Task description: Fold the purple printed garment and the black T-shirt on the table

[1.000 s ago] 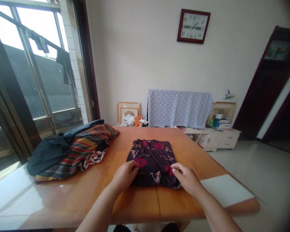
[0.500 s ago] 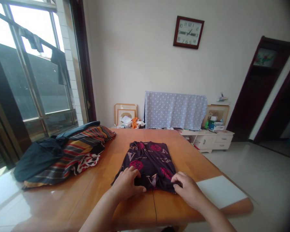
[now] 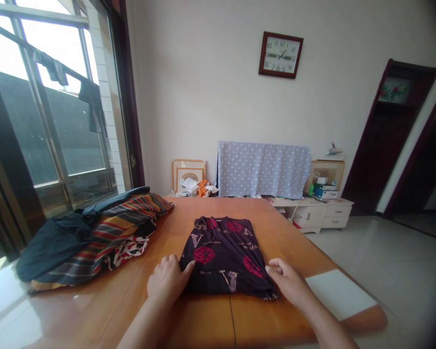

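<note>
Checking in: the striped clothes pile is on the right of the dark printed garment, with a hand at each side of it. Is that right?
No: the striped pile lies to the left of the printed garment, not the right, as the head view shows. The left hand and right hand are at each side of it.

One left hand, one right hand. One worktop. On it: one folded printed garment, one clothes heap, one white board. Three picture frames. One wall clock. Two hanging garments.
</note>
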Tool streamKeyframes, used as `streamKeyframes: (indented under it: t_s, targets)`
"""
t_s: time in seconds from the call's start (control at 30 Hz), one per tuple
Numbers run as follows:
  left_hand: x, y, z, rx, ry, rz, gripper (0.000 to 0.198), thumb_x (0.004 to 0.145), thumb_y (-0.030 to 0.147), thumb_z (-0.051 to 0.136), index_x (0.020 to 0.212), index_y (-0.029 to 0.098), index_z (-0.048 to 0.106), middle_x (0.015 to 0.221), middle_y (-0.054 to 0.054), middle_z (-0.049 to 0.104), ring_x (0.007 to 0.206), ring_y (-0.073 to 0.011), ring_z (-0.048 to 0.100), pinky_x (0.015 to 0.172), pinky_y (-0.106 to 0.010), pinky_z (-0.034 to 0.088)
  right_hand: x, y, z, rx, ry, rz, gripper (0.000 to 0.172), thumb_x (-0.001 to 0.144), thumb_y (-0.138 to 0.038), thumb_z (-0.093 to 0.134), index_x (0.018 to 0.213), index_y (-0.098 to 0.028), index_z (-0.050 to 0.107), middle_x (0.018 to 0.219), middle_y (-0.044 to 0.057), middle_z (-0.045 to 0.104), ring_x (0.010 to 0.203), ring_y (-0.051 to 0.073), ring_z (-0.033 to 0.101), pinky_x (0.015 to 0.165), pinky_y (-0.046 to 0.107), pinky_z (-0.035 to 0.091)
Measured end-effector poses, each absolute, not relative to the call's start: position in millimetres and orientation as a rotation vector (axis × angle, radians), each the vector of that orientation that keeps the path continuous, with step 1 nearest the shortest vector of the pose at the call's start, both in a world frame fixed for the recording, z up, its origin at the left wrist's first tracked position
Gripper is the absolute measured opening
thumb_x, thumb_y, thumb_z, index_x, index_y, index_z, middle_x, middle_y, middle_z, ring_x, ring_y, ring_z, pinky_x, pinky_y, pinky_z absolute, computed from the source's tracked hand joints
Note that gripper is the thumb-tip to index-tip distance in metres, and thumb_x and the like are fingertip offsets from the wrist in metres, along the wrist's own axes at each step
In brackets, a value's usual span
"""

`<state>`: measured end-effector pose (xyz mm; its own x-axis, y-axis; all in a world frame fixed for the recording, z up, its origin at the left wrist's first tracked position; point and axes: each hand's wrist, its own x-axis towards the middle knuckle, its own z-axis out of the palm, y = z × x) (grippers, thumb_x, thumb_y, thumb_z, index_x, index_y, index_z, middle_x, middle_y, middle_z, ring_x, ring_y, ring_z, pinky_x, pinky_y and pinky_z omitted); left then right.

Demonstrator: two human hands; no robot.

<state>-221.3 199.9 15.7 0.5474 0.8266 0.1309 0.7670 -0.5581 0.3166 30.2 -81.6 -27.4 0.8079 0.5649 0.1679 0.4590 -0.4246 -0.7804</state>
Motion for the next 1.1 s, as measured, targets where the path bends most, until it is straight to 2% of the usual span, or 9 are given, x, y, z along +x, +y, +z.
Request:
streamKeyframes:
  t_s: [0.1, 0.23, 0.37, 0.5, 0.6, 0.77, 0.9, 1.0, 1.1]
  targets:
    - [-225, 200, 18, 2.537, 1.247, 0.227, 0.053, 0.081, 0.071, 0.046, 0.093, 0.021, 0.059, 0.11, -0.016, 0.066, 0.099, -0.0356, 0.065, 0.074, -0.04, 0.046, 40, -62, -30, -2.176, -0.7, 0.137, 0.047, 0.085, -0.052, 0.058, 0.12, -0.02, 0.06, 0.085, 0.003, 0.068, 0.077, 0.02, 0.063, 0.071, 0.027, 0.043]
    - [-222, 197, 19, 2.611, 1.126, 0.163, 0.022, 0.08, 0.038, 0.053, 0.095, 0.023, 0.058, 0.111, -0.012, 0.067, 0.099, -0.029, 0.065, 0.072, -0.034, 0.045, 39, -34, -14, -2.295, -0.752, 0.085, 0.055, 0.08, -0.036, 0.064, 0.132, -0.022, 0.054, 0.087, 0.004, 0.067, 0.076, 0.019, 0.061, 0.067, 0.026, 0.039]
    - [-218, 206, 26, 2.655, 1.156, 0.166, 0.019, 0.078, 0.026, 0.05, 0.095, 0.024, 0.056, 0.106, -0.009, 0.07, 0.097, -0.0275, 0.065, 0.073, -0.035, 0.044, 31, -20, -5, -2.262, -0.809, 0.152, 0.05, 0.073, -0.013, 0.058, 0.122, -0.024, 0.059, 0.068, -0.003, 0.059, 0.061, 0.014, 0.055, 0.058, 0.023, 0.034]
    - [-216, 237, 35, 2.727, 1.308, 0.347, 0.018, 0.077, 0.02, 0.048, 0.093, 0.024, 0.058, 0.106, -0.009, 0.07, 0.104, -0.0313, 0.06, 0.084, -0.045, 0.042, -9, -20, -13, -2.1, -0.758, 0.456, 0.03, 0.075, -0.016, 0.051, 0.103, -0.023, 0.059, 0.056, -0.008, 0.049, 0.043, 0.01, 0.047, 0.045, 0.021, 0.031]
    - [-210, 266, 39, 2.741, 1.412, 0.543, 0.025, 0.08, 0.016, 0.044, 0.095, 0.024, 0.062, 0.112, -0.009, 0.068, 0.111, -0.0322, 0.056, 0.091, -0.05, 0.037, -62, -20, -18, -1.956, -0.789, 0.775, 0.026, 0.08, -0.023, 0.048, 0.105, -0.022, 0.057, 0.053, -0.008, 0.049, 0.041, 0.013, 0.052, 0.04, 0.02, 0.034]
    - [-190, 290, 44, 2.752, 1.444, 0.7, 0.036, 0.088, 0.023, 0.04, 0.117, 0.027, 0.061, 0.125, -0.012, 0.06, 0.117, -0.0338, 0.05, 0.094, -0.053, 0.036, -105, -15, -8, -1.722, -0.895, 0.979, 0.034, 0.081, -0.033, 0.056, 0.111, -0.019, 0.061, 0.07, -0.003, 0.062, 0.049, 0.011, 0.06, 0.043, 0.018, 0.037]
    - [-184, 281, 43, 2.729, 1.459, 0.597, 0.034, 0.089, 0.038, 0.042, 0.113, 0.024, 0.061, 0.122, -0.013, 0.059, 0.116, -0.0349, 0.052, 0.092, -0.052, 0.039, -48, -16, 0, -1.746, -0.809, 0.59, 0.033, 0.085, -0.044, 0.054, 0.102, -0.018, 0.064, 0.073, -0.001, 0.063, 0.054, 0.012, 0.059, 0.05, 0.022, 0.043]
    - [-194, 276, 36, 2.674, 1.522, 0.508, 0.042, 0.086, 0.054, 0.045, 0.107, 0.022, 0.06, 0.119, -0.015, 0.058, 0.114, -0.0372, 0.054, 0.09, -0.052, 0.041, 16, -17, -4, -1.884, -0.726, 0.244, 0.035, 0.085, -0.047, 0.053, 0.102, -0.02, 0.067, 0.087, 0.006, 0.071, 0.078, 0.02, 0.067, 0.07, 0.029, 0.05]
    - [-207, 280, 23, 2.607, 1.509, 0.399, 0.05, 0.083, 0.061, 0.046, 0.11, 0.02, 0.057, 0.12, -0.016, 0.055, 0.11, -0.0367, 0.058, 0.083, -0.047, 0.046, 65, -14, -13, -2.143, -0.707, 0.019, 0.041, 0.084, -0.047, 0.055, 0.114, -0.02, 0.066, 0.105, 0.01, 0.072, 0.099, 0.024, 0.067, 0.085, 0.033, 0.049]
